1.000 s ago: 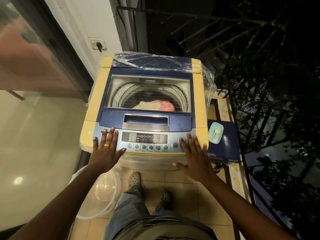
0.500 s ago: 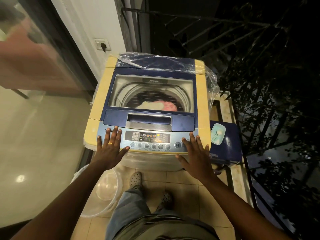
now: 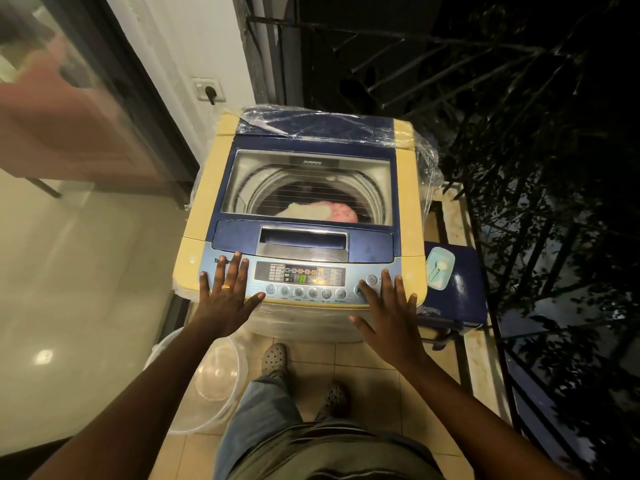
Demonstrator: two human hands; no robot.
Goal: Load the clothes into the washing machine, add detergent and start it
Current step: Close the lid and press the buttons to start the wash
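A cream-and-blue top-loading washing machine [image 3: 408, 202] stands in front of the person. Its blue lid with a glass window [image 3: 304, 161] is down. Through that window the clothes [image 3: 322, 211], a white piece and a pink piece, lie in the steel drum inside the machine.

Along the machine's front edge runs the pale blue control panel [image 3: 301, 277], its small display lit and a row of round buttons beneath it. The left hand [image 3: 227, 299], with a gold ring on one finger, lies flat on the panel's left end, fingers straight and spread, holding nothing. The right hand [image 3: 388, 313] is just as open and empty at the panel's right end, its fingertips by the round buttons there. I cannot tell whether one is being pressed.

Crinkled clear plastic film [image 3: 311, 121] covers the machine's back edge. Just to the machine's right sits a dark blue box [image 3: 460, 299] with a pale green oval case [image 3: 440, 268] on top. On the floor at the machine's front left is a clear plastic tub [image 3: 207, 375].
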